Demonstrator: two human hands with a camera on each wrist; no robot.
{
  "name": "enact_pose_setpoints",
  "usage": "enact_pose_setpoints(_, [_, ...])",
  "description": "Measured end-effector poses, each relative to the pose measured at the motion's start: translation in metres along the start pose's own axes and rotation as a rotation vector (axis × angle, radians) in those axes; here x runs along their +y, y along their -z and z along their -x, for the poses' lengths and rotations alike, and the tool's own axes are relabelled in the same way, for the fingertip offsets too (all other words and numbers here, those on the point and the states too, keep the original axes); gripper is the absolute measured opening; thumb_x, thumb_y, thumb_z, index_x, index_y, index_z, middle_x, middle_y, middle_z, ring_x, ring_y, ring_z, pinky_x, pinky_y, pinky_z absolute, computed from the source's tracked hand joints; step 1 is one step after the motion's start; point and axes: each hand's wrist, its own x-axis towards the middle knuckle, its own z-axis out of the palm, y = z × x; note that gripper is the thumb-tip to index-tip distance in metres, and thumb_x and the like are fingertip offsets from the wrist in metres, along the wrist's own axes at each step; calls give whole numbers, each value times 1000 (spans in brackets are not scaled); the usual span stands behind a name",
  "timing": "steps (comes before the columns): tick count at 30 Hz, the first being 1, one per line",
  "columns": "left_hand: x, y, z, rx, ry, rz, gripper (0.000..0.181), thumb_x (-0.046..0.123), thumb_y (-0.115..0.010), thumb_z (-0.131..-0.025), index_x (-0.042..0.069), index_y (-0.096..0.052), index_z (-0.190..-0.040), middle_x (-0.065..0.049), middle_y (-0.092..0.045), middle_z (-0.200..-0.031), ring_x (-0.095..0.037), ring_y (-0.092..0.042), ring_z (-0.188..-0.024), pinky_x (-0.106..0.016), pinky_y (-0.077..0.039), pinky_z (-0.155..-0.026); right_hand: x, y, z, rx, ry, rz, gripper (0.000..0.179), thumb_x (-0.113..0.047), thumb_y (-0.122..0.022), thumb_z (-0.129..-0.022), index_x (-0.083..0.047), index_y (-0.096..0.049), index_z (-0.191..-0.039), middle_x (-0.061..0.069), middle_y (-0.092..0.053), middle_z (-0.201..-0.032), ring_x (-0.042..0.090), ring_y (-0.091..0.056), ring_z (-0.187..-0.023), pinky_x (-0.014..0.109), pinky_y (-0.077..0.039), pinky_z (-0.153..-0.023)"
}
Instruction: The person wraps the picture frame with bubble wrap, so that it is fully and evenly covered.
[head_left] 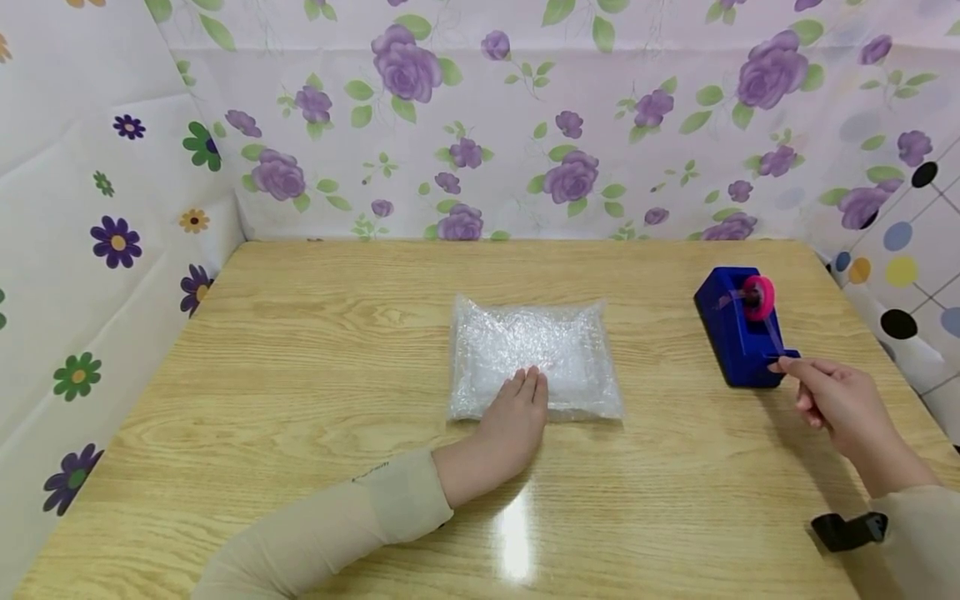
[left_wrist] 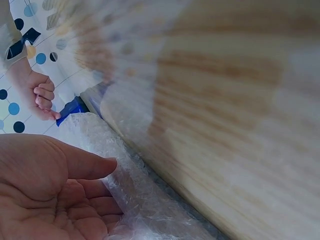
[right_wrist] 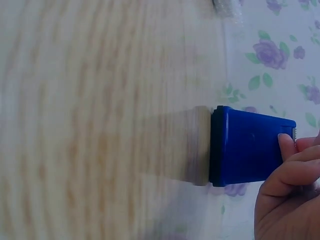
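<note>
A bubble-wrapped package (head_left: pixel 536 337) lies flat on the wooden table. My left hand (head_left: pixel 513 425) rests on its near edge with fingers straight; the left wrist view shows the palm beside the bubble wrap (left_wrist: pixel 150 205). Over at the right stands a blue tape dispenser (head_left: pixel 738 342) holding a pink-cored roll of tape (head_left: pixel 761 298). From the roll, a strip of clear tape (head_left: pixel 774 335) runs to the dispenser's front end, where my right hand (head_left: pixel 847 408) pinches it between thumb and index finger. Serrated cutter teeth (right_wrist: pixel 295 134) show right at those fingertips in the right wrist view.
Floral sheeting (head_left: pixel 510 125) hangs behind the wooden table (head_left: pixel 322 333), with flower-patterned sheeting (head_left: pixel 75 250) on the left and dotted sheeting (head_left: pixel 911 275) on the right. A black strap piece (head_left: pixel 847 532) sits at the right sleeve.
</note>
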Motion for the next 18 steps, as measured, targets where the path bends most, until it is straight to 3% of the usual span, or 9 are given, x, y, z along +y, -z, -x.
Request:
enact_pose_setpoints(6, [-1, 0, 0, 7, 2, 26, 41, 2, -40, -99, -6, -41, -140, -20, -40, -146, -31, -41, -135, -36, -36, -111, 3, -3, 0, 49, 29, 37, 23, -35, -54, -96, -39, -71, -81, -7, -51, -49, 8, -42, -40, 26, -37, -37])
enact_pose_setpoints(14, [0, 1, 0, 16, 0, 19, 41, 1, -40, -99, -6, -42, -139, -20, -42, -145, -31, -43, -134, -36, -36, -110, 5, -6, 1, 74, 51, 10, 24, -33, -54, -96, -37, -72, -82, -7, -52, -49, 8, -41, -39, 27, -36, -36])
enact_pose_setpoints(18, [0, 2, 0, 16, 1, 13, 41, 1, -40, -99, -6, -42, -139, -20, -42, -145, -31, -43, -133, -36, -37, -110, 7, -7, 1, 88, 34, 87, 26, -31, -51, -97, -39, -69, -80, -8, -52, -50, 9, -41, -40, 29, -35, -36])
